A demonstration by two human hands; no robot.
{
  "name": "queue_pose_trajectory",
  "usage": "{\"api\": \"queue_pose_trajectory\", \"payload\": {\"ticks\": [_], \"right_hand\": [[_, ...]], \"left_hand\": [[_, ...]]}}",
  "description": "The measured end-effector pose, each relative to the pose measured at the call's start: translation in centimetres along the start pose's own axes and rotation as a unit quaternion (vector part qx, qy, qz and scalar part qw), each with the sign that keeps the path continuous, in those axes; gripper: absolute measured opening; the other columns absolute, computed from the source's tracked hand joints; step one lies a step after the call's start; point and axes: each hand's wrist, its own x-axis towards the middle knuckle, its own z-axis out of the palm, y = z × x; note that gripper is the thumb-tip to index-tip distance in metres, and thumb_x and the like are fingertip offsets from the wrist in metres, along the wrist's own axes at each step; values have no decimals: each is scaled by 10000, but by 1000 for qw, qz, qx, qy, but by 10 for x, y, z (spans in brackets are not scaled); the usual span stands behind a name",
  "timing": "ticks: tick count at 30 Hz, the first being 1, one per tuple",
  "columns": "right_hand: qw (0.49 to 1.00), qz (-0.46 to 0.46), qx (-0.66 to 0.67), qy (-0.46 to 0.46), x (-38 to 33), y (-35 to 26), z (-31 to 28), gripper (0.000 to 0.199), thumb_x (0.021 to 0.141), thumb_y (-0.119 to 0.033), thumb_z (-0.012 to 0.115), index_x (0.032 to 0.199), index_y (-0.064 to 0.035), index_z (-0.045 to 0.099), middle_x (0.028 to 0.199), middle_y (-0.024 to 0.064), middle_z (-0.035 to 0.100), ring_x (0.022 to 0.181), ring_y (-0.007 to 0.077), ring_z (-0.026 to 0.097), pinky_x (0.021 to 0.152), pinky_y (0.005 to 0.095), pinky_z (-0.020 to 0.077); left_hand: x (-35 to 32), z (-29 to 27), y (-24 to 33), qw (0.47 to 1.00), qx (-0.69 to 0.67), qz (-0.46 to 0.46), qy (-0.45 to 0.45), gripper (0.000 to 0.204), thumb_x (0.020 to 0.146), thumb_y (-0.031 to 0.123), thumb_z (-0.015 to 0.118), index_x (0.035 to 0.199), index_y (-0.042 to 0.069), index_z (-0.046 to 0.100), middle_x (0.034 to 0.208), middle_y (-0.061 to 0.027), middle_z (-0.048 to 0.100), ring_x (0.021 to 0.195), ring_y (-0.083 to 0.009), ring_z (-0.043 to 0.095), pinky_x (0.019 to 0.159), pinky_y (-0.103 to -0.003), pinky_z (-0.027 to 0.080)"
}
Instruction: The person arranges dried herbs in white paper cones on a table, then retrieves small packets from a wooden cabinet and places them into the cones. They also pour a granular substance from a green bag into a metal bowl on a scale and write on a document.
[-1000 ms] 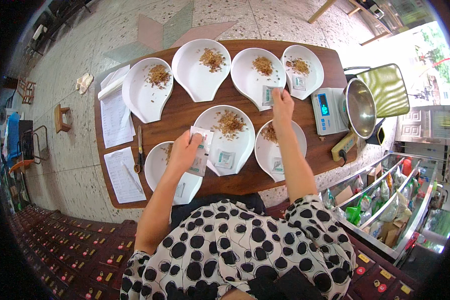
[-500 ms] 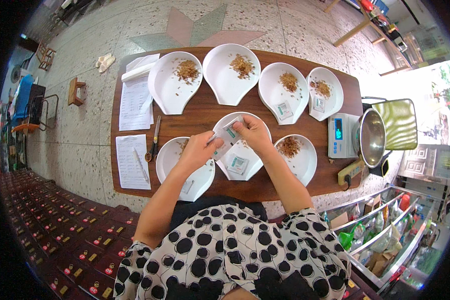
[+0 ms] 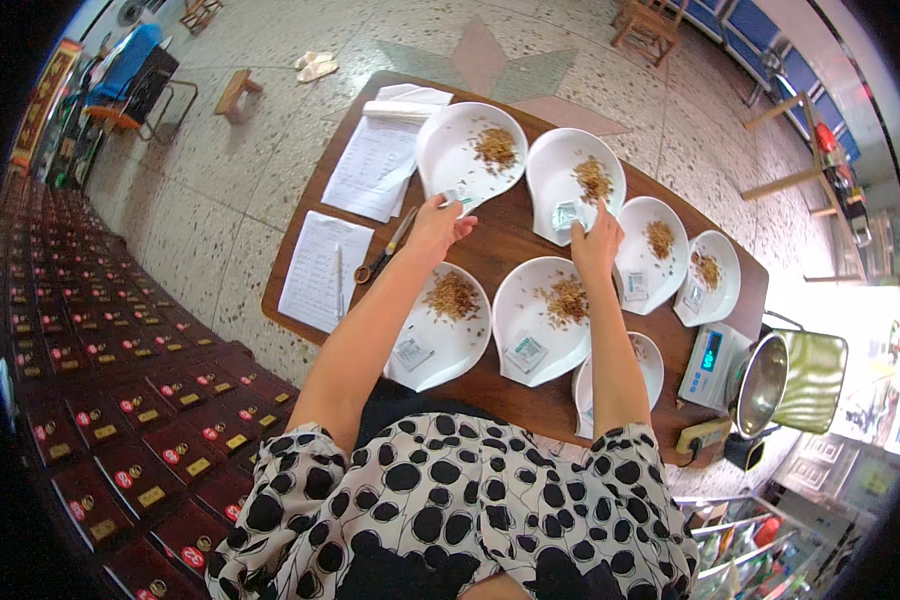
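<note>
My left hand (image 3: 440, 228) is at the narrow lip of the back-left white scoop-shaped tray (image 3: 455, 150). Its thumb and fingertips close on a small white-and-green sachet (image 3: 452, 198) lying over that lip. Over the neighbouring white tray (image 3: 548, 165) is my right hand (image 3: 597, 243), its index finger stretched out near a heap of brown dried herb pieces (image 3: 592, 180). The thumb, spread apart from that finger, is beside another sachet (image 3: 566, 214) in this tray. A similar herb heap (image 3: 495, 149) lies in the back-left tray.
Several more trays hold herbs and sachets, including a front-left tray (image 3: 465, 350). Scissors (image 3: 385, 247), papers (image 3: 370, 170) and a pen (image 3: 338, 280) lie left. A digital scale (image 3: 712, 365), metal bowl (image 3: 763, 385) and power strip (image 3: 705, 434) are right. Labelled drawers (image 3: 170, 430) stand lower left.
My hands have separated from the sachets held together over the front middle tray and reached the two back-left trays. Sachets now show in both. The whole view has turned.
</note>
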Motion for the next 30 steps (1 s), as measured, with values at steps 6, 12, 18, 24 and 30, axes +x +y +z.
{"api": "queue_pose_trajectory", "payload": {"ticks": [6,12,18,24,30], "right_hand": [[995,-83,61,-20,-47,-42,-6,452,704,-63,595,1132,-9,461,1097,177,503,1057,334,441,941,424,292],[969,-162,155,-105,-66,-151,6,273,703,-52,589,974,-35,563,996,152,534,973,321,485,854,389,382],[906,-284,154,-272,-94,-268,79,224,718,-67,576,941,-65,574,929,120,537,878,302,530,741,385,447],[854,-424,-109,-279,-98,-314,147,144,717,-99,535,858,-119,550,884,91,483,765,241,551,553,345,473],[818,-447,-152,-330,-95,-323,152,151,735,-106,529,881,-142,551,924,74,471,784,227,548,583,333,492]], "left_hand": [[-28,-59,-12,963,211,153,61,331,813,37,474,1132,-40,428,1062,-122,457,742,-173,593,578,-242,494],[-69,-186,-17,788,473,382,100,429,734,-26,505,1155,-36,431,1128,-168,406,981,-275,496,833,-333,420],[-111,-290,14,670,644,346,130,534,677,72,637,1172,32,440,1249,-157,375,1170,-332,359,945,-454,311],[-121,-352,18,616,689,379,-33,406,692,179,649,1081,153,535,1234,-89,409,1209,-284,325,951,-507,296],[-120,-358,31,605,710,352,-77,435,689,199,655,1096,130,519,1245,-103,386,1211,-302,307,938,-523,305]]}}
